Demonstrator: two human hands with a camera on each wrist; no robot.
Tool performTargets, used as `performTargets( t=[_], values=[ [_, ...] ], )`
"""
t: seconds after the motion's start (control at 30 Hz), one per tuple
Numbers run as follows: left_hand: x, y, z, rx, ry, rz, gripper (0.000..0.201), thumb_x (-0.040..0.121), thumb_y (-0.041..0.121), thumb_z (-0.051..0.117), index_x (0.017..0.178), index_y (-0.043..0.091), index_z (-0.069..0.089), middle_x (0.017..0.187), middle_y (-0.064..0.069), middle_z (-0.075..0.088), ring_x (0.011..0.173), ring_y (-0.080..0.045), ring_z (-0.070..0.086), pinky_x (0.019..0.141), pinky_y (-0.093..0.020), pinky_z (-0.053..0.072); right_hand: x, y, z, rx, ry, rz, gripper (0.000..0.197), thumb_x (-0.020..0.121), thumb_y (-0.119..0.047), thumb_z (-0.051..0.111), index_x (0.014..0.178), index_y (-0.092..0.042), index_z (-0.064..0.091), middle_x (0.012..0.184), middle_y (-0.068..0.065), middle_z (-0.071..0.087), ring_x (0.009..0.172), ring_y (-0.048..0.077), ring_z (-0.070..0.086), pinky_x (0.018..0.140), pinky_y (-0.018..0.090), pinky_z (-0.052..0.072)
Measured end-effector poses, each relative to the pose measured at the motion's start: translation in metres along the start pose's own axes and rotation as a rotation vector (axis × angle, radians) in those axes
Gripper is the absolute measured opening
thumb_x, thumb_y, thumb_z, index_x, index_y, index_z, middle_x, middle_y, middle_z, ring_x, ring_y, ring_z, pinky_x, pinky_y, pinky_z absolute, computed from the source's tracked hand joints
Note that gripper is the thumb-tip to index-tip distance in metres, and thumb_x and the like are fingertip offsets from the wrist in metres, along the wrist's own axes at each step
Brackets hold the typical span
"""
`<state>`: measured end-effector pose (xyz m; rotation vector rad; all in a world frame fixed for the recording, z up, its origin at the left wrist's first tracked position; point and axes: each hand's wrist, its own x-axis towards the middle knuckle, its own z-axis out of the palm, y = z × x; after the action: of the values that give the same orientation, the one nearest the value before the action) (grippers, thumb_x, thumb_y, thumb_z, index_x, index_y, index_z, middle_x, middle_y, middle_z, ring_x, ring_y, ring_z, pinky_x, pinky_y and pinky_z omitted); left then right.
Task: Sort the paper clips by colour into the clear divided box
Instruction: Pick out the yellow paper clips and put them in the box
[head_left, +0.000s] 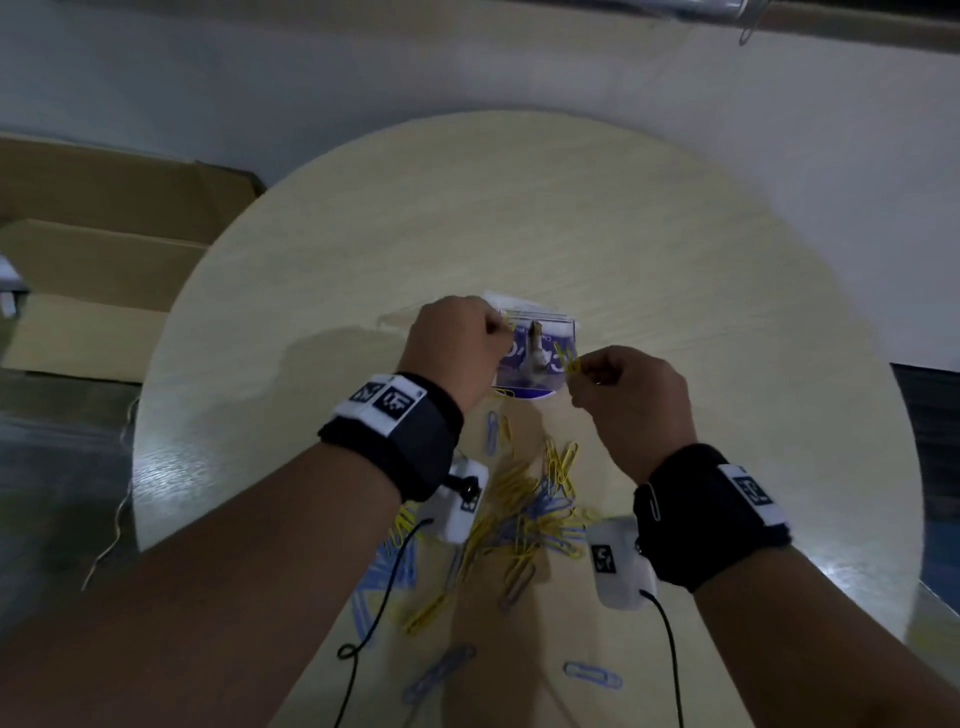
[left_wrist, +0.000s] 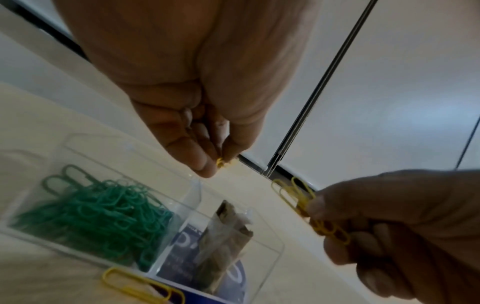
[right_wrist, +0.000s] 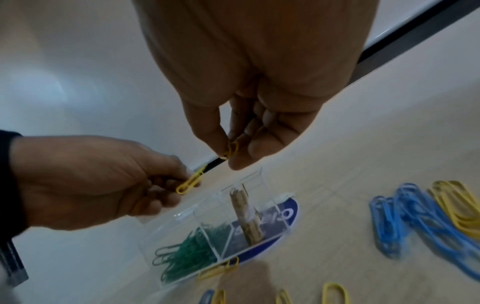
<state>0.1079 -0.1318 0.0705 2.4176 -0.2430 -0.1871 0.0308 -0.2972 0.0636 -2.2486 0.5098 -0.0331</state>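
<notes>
Holding yellow clips (left_wrist: 301, 197) in a pinch, the right hand (head_left: 631, 402) hangs over the clear box (head_left: 535, 358). The left hand (head_left: 457, 348) pinches one yellow clip (right_wrist: 191, 182) just to its left. A clip could slip and land with the green clips (left_wrist: 98, 214), because that part sits right below. A brown paper roll (left_wrist: 223, 232) fills the next part and may block them. Blue and yellow clips (head_left: 524, 514) lie on the near table (head_left: 571, 208).

Yellow clips (left_wrist: 296, 197) are showing between the right hand's fingers (left_wrist: 369, 205); green clips (left_wrist: 101, 214) are lying below the left hand's fingertips (left_wrist: 205, 162); blue clips (right_wrist: 405, 214) are lying beside yellow ones.
</notes>
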Motion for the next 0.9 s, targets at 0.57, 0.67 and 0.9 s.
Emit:
performTargets(
  t=[0.57,0.67,0.9],
  values=[
    [-0.064,-0.062,0.009,-0.045,0.043,-0.039,0.017,0.092,0.025,0.057,0.100,0.021,0.072,0.092,0.003,0.065,0.080,-0.015,0.062,0.074,-0.025,0.047,0.036,-0.028,0.012,-0.062,-0.035,-0.051,0.019,0.083,-0.029,0.066,0.095,-0.019,0.075,0.091,0.002,0.074,0.091,0.017,0.066,0.078,0.022,0.046],
    [-0.064,-0.067,0.019,0.083,-0.077,0.140,0.022,0.092,0.014,0.055,0.108,0.019,0.070,0.105,-0.002,0.063,0.095,-0.023,0.057,0.083,-0.032,0.047,0.015,-0.005,0.000,-0.073,0.045,-0.064,0.008,0.081,-0.024,0.067,0.087,-0.023,0.073,0.079,-0.002,0.071,0.076,0.011,0.063,0.062,0.017,0.035],
    [-0.057,-0.066,0.030,0.460,-0.265,0.363,0.059,0.078,-0.005,0.053,0.133,0.016,0.054,0.134,-0.005,0.056,0.116,-0.032,0.048,0.090,-0.043,0.047,-0.021,0.058,0.020,-0.394,-0.323,-0.450,0.056,0.061,0.005,0.051,0.107,-0.019,0.071,0.110,0.004,0.069,0.095,0.027,0.064,0.087,0.033,0.047]
  ],
)
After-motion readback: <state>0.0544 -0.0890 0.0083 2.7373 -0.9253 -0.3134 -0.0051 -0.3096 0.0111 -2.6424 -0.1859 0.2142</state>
